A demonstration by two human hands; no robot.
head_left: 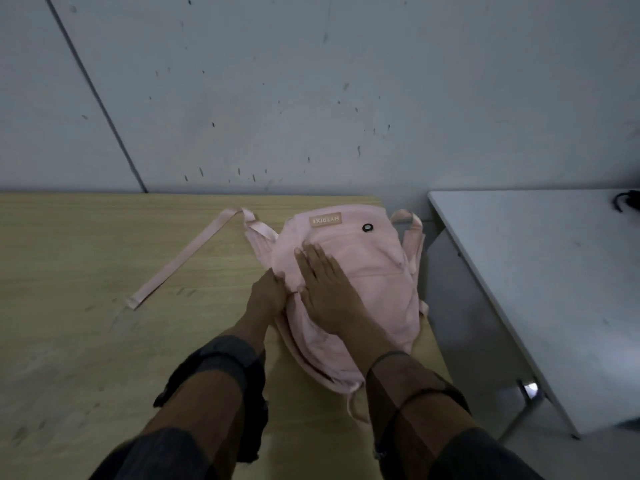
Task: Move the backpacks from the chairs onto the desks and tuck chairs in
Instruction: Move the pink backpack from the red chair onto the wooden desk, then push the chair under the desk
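Note:
A pink backpack [370, 271] lies flat on the wooden desk [104, 271], near the desk's right edge, with its logo patch facing the wall. One long pink strap [183, 261] trails out to the left across the desk. My right hand [325, 289] rests flat on top of the backpack, fingers spread and extended. My left hand [268, 296] is closed on the fabric at the backpack's left side. No chair shows in this view.
A grey-white wall [311, 98] stands right behind the desk. A white desk [554, 289] sits to the right, across a narrow gap of floor, with a dark object [628, 200] at its far corner.

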